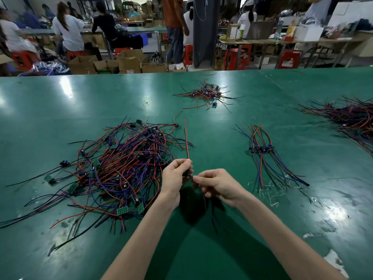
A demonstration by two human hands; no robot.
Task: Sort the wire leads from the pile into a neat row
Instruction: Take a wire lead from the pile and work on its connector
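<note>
The left hand (176, 175) is pinching a wire lead (187, 142) by its small dark part, with the fingers curling round it. The lead's red wire is sticking out past the fingertips toward the far side. The right hand (219, 184), just beside it, is pinching the lead's dark wires, which are trailing toward the near side. The tangled pile (125, 164) is lying to the left on the green table (60, 102), and the row (262, 150) of aligned leads is lying well to the right.

Head-worn view — forward, down, near
</note>
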